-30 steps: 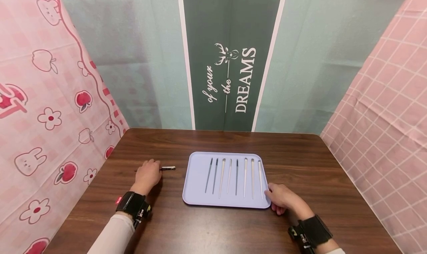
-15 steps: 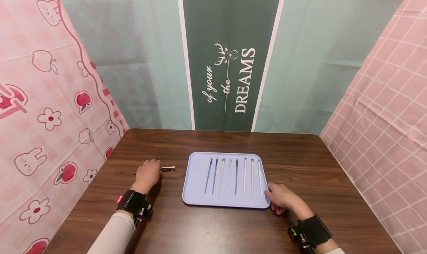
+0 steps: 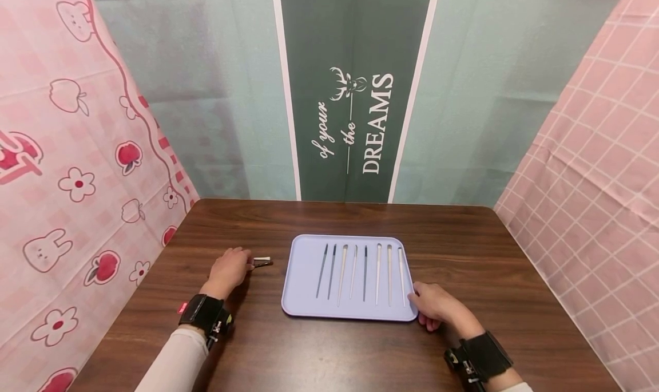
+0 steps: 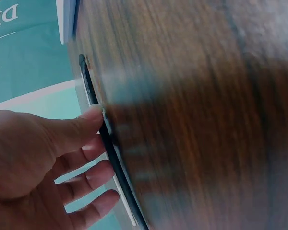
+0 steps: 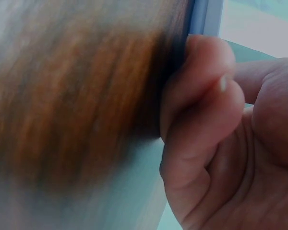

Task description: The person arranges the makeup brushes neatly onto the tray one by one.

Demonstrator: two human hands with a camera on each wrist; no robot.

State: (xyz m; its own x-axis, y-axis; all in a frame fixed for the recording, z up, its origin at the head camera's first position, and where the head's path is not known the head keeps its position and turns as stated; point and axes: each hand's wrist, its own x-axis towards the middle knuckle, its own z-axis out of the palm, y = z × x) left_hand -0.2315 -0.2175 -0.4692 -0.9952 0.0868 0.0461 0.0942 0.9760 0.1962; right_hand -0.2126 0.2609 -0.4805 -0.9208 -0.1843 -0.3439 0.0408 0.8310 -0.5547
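My left hand [image 3: 229, 270] is low over the table at the left, thumb and fingers pinching a dark makeup brush [image 4: 116, 152]. A pale makeup brush [image 3: 261, 258] lies alongside it; in the head view the two tips stand slightly apart beyond my fingers. A lavender tray [image 3: 298, 277] lies in the middle of the table. On it, several slim makeup brushes, white, beige [image 3: 342, 274] and dark grey [image 3: 365, 274], lie side by side in a row. With my right hand [image 3: 434, 305] I grip the tray's near right corner, fingers curled at its edge in the right wrist view.
The brown wood-grain table [image 3: 329, 357] carries all of this. A green curtain [image 3: 334, 48] with white lettering hangs behind its far edge. Pink patterned cloths hang at the left [image 3: 103, 220] and right [image 3: 592, 209].
At my left hand the dark brush's tip has shifted toward me, so the dark and pale tips now show apart. My left hand has turned a little; the right hand and tray stay put.
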